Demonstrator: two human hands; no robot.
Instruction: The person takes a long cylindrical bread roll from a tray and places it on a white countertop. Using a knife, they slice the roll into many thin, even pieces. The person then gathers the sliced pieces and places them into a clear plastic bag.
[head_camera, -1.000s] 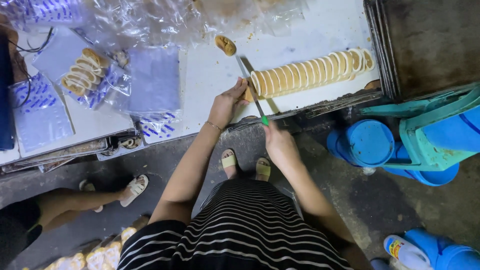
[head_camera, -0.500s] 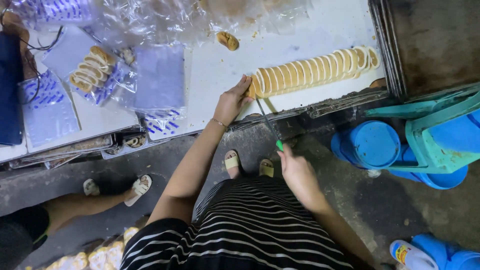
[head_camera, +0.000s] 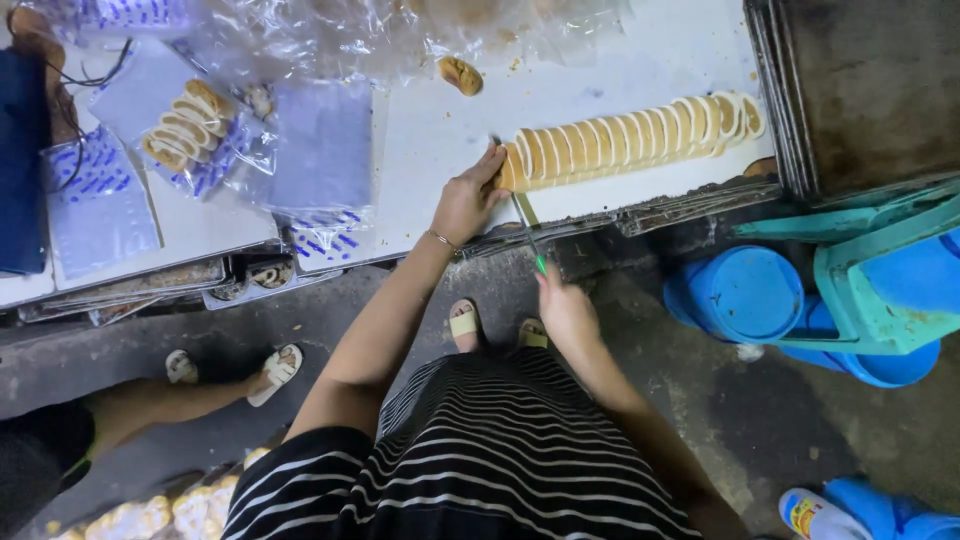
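A long row of sliced roll cake (head_camera: 630, 140) lies on the white tray surface (head_camera: 430, 130). My left hand (head_camera: 468, 200) rests against the row's left end, fingers touching the end slice. My right hand (head_camera: 565, 310) is below the tray edge and grips a knife (head_camera: 528, 228) by its green handle; the thin blade reaches up to the left end of the row. One loose end piece of cake (head_camera: 460, 75) sits apart, higher on the tray.
Clear bags (head_camera: 190, 125), one holding several cake slices, lie at the left with empty printed bags. Stacked metal trays (head_camera: 870, 90) stand at the right. Blue plastic tubs (head_camera: 745, 295) and a teal stool (head_camera: 870, 270) sit on the floor. Another person's sandalled feet (head_camera: 270, 365) are at left.
My right hand has drawn back toward me with the knife, pulling the blade out from the cake row. My left hand has stayed at the row's left end.
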